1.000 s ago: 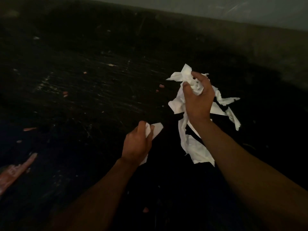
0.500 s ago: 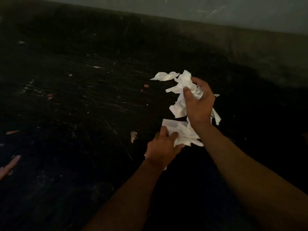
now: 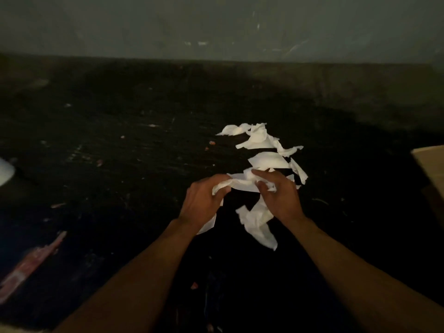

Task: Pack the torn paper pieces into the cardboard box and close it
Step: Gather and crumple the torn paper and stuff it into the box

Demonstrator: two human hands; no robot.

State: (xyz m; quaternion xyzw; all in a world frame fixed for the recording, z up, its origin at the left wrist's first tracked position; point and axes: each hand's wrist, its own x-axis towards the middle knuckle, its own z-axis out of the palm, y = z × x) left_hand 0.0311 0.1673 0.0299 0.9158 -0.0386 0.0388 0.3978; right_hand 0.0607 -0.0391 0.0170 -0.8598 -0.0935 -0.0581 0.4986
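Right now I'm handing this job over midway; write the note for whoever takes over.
Left hand: grips one end of the torn paper pieces.
Right hand: grips the same bunch; more pieces trail beyond and below it.
Cardboard box: only an edge shows at the far right, apart from both hands; inside hidden.
Done: paper gathered in both hands.
Left: carry the bunch into the box, then close it.
A white shape at the left edge may be another piece; cannot tell.
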